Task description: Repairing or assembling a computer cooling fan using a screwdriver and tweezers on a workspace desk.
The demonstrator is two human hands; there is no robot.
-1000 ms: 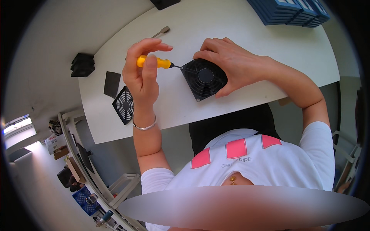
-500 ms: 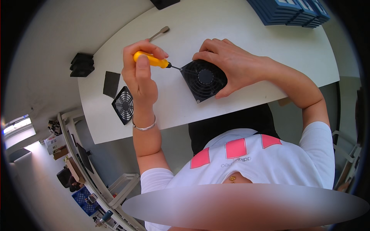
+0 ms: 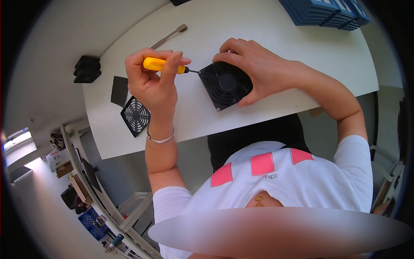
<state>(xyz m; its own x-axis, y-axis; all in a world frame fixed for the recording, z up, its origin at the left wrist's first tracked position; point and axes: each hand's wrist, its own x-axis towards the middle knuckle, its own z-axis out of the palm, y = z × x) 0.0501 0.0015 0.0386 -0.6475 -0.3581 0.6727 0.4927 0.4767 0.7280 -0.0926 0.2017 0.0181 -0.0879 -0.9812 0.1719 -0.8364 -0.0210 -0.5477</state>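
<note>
My left hand (image 3: 151, 82) grips a screwdriver with a yellow handle (image 3: 153, 63), its metal tip at a screw on the upper-left corner of a square black fan (image 3: 217, 88). Around the fan's right side, the fingers and thumb of my right hand (image 3: 265, 71) are wrapped, holding it on the white desk (image 3: 196, 125). Left of my left wrist lies a black vented grille (image 3: 134, 114), with a dark thin square pad (image 3: 118, 90) just above it. A grey metal tool with a flat end (image 3: 168, 36) lies beyond the screwdriver, partly hidden by my left hand.
Stacked black parts (image 3: 87, 68) sit at the desk's upper-left edge. Blue stacked trays (image 3: 317, 11) are at the back right, and another dark object (image 3: 181, 2) at the back. Off to the left stand a metal frame (image 3: 75, 142), a dark screen and a blue crate (image 3: 90, 224).
The fingers of my left hand have curled further round the yellow handle and shifted left. The whole view has shifted slightly; my right hand still holds the fan.
</note>
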